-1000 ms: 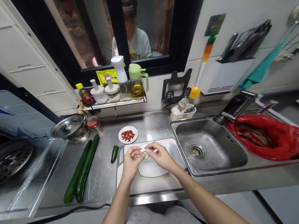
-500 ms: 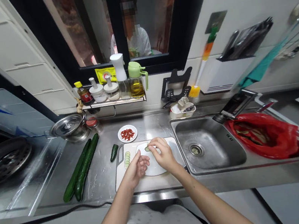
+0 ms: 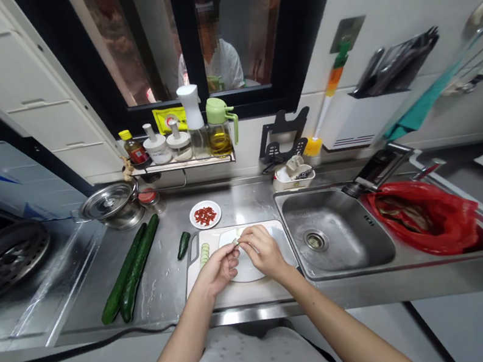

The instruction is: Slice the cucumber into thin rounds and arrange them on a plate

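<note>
Two half-curled hands (image 3: 221,269) (image 3: 263,252) pinch one slice (image 3: 235,242); two cucumbers (image 3: 139,273) (image 3: 123,279) and one stub (image 3: 184,245) lie on the steel kitchen surface (image 3: 167,289).

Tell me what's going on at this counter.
A person's left hand and right hand meet over a cutting board, the right pinching a small piece, apparently a cucumber slice, close by the left. Pale green slices lie in a row on the board's left side. A short cucumber chunk and two long cucumbers lie farther left, and a white plate of red bits sits behind.
</note>
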Tool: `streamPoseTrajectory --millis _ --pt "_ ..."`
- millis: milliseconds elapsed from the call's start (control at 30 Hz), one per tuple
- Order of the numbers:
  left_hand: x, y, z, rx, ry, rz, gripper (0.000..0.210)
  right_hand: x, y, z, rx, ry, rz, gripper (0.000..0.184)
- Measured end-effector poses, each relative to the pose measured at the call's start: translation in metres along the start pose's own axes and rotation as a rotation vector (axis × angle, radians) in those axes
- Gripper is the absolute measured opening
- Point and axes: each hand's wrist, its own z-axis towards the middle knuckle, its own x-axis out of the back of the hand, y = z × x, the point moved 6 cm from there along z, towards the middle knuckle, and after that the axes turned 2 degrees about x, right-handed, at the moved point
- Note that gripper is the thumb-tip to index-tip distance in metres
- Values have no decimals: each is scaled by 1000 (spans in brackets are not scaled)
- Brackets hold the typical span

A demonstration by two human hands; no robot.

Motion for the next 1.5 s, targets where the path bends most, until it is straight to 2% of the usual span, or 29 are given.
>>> streamPoseTrajectory --millis 167,433,567,800,1000,1267,1400,1500 --pt "-1 12 -6 -112 23 85 26 -2 0 -2 2 -13 18 16" --pt "-4 33 -16 -350 139 470 27 -1 -5 -1 -15 -81 84 13" --pt "-5 40 -21 -433 155 533 27 -2 -7 0 -63 -90 179 13" --pt "-7 42 -23 -514 155 569 26 -9 2 0 -244 -33 385 19" --pt "0 41 -17 -543 196 627 25 -16 12 -3 -427 -11 501 19" --pt "3 34 -4 -596 207 459 30 -35 32 -14 -698 -65 728 22" --pt "7 31 9 -629 232 406 39 -45 49 -21 -827 -77 766 29" --pt "11 28 21 -647 244 443 42 -49 63 -25 -874 -64 713 32"
